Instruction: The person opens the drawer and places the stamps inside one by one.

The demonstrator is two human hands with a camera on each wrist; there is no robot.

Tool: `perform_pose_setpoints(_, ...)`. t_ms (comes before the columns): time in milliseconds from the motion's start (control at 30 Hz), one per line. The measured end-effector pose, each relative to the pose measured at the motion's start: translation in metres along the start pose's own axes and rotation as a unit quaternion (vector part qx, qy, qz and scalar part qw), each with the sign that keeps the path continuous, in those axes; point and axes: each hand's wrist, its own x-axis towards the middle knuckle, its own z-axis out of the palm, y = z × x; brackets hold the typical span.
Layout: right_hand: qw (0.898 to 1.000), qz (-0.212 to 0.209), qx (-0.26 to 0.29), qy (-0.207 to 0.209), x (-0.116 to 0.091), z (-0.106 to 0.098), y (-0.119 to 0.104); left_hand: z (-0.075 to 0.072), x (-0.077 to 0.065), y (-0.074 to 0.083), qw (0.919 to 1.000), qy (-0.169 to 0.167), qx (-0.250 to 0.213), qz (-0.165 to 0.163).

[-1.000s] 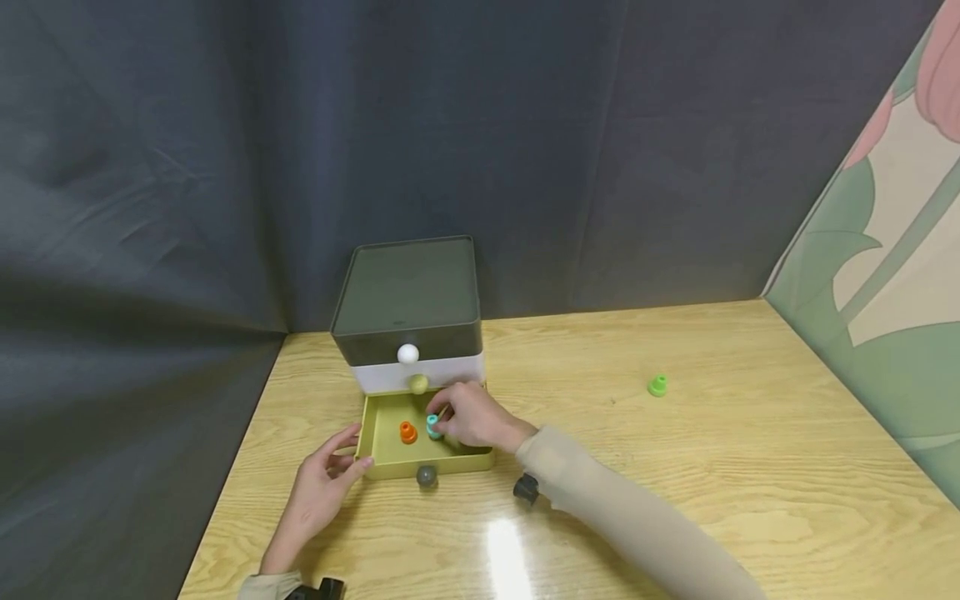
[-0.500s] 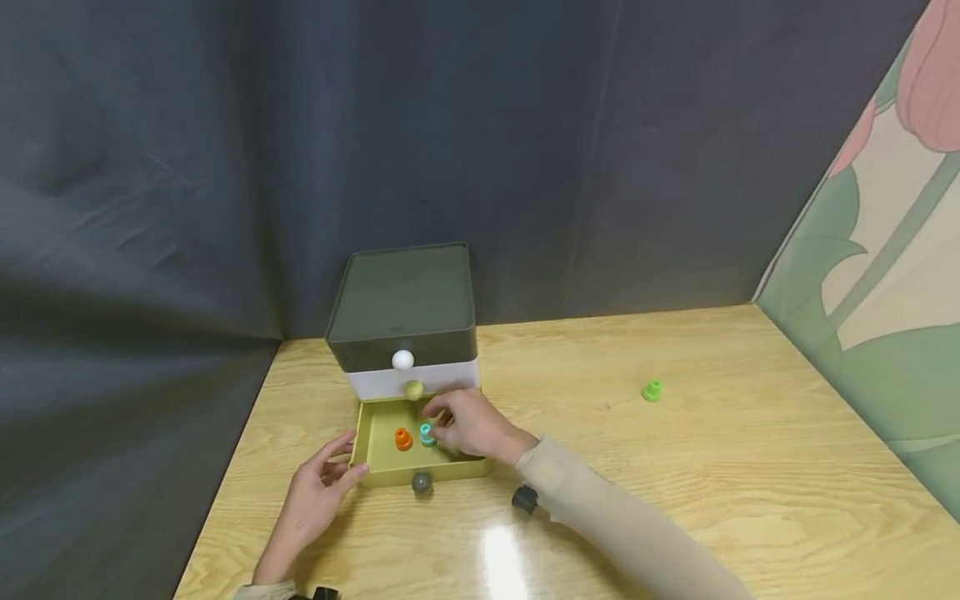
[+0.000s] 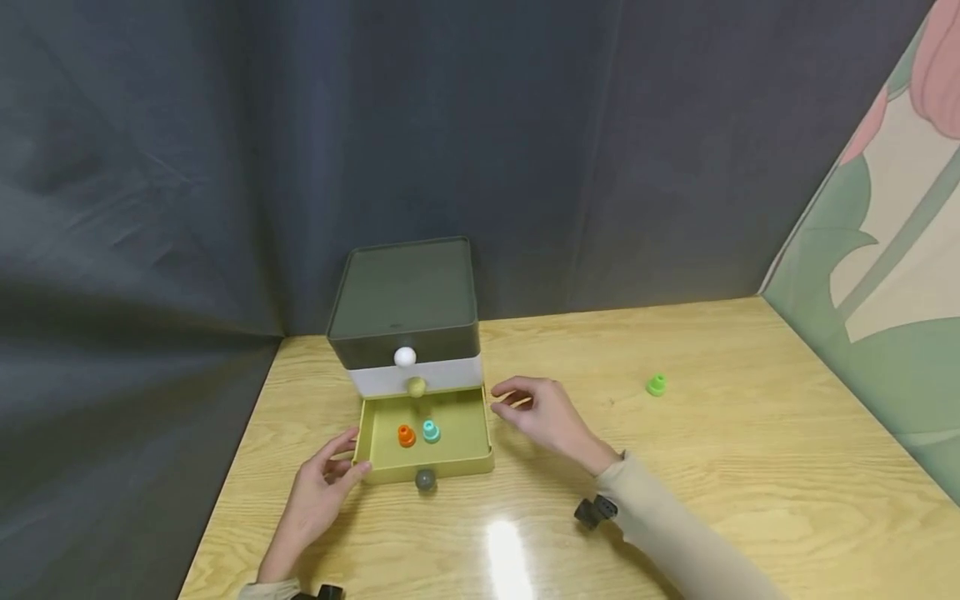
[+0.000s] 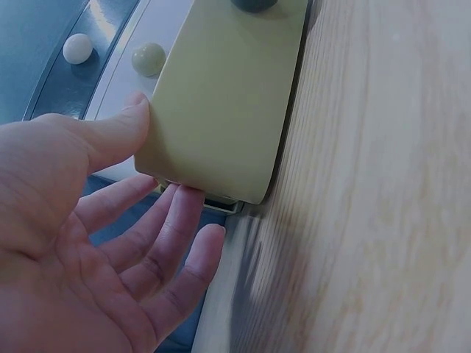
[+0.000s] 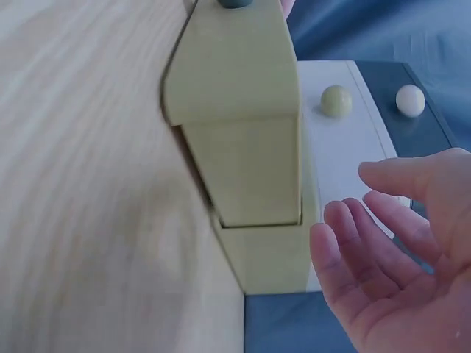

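Observation:
A small orange stepped, cone-like piece (image 3: pixel 406 436) and a similar turquoise piece (image 3: pixel 431 431) stand side by side in the pulled-out olive-yellow drawer (image 3: pixel 465 467). My left hand (image 3: pixel 317 492) is at the drawer's left front corner. Its thumb touches the top edge near the front, and relaxed fingertips rest against the left side, as the left wrist view shows up close. To the right of the drawer hovers my right hand (image 3: pixel 551 421), holding nothing, its fingers loosely bent and apart from the drawer wall. The right wrist view shows this hand (image 5: pixel 397 250) beside the cabinet.
The drawer belongs to a small stacked cabinet with a dark top (image 3: pixel 405 287), a white middle tier (image 3: pixel 450 373) and round knobs. A bright green piece (image 3: pixel 657 385) stands on the wooden table (image 3: pixel 720 467) at right. Dark curtains (image 3: pixel 480 150) hang behind and at left.
My right hand has let go of the turquoise piece and moved right, out of the drawer. The turquoise piece stands in the drawer next to the orange one. My left hand stays put.

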Motion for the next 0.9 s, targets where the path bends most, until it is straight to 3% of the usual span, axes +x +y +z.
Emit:
perform_pose_setpoints(167, 0.999, 0.029, 0.001, 0.019, -0.015, -0.007, 0.015, 0.003, -0.005, -0.003, 0.9998, -0.011, -0.008, -0.011)
perform_pose_setpoints(367, 0.998, 0.036, -0.012, 0.050, -0.020, -0.019, 0.024, 0.004, -0.003, -0.001, 1.0000, -0.006, -0.004, -0.006)
perform_pose_setpoints(900, 0.988, 0.075, -0.074, 0.116, -0.038, -0.080, 0.054, -0.003, 0.002, 0.003, 1.0000, -0.004, 0.001, -0.003)
